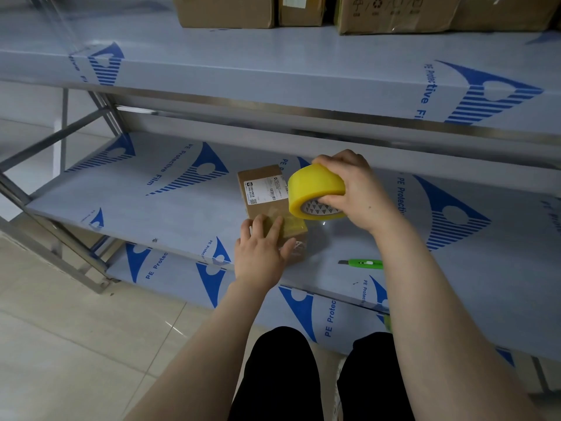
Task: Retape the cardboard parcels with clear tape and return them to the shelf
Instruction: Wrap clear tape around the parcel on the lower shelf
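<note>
One small cardboard parcel (264, 189) lies on the middle shelf board (121, 196), near its front edge, label side up. The white shipping label (267, 191) covers the far half of its top. A strip of yellowish clear tape (293, 223) lies across the near end of the parcel.

The left hand (262, 253) rests on that near end. Its fingers (259, 224) are laid flat and fairly straight on the top face, partly over the tape, and the thumb lies against the near side face. It presses down and does not clasp anything.

The right hand (356, 192) grasps a roll of tape (315, 191), fingers curled over the outside and the thumb at the core. The roll is held just above the right side of the parcel; whether it touches the cardboard cannot be told.

A green utility knife (362, 263) lies on the same board, to the right of the parcel and apart from it.

Several larger cardboard boxes (226, 10) stand on the upper shelf (273, 65). Both boards carry blue-printed protective film.
</note>
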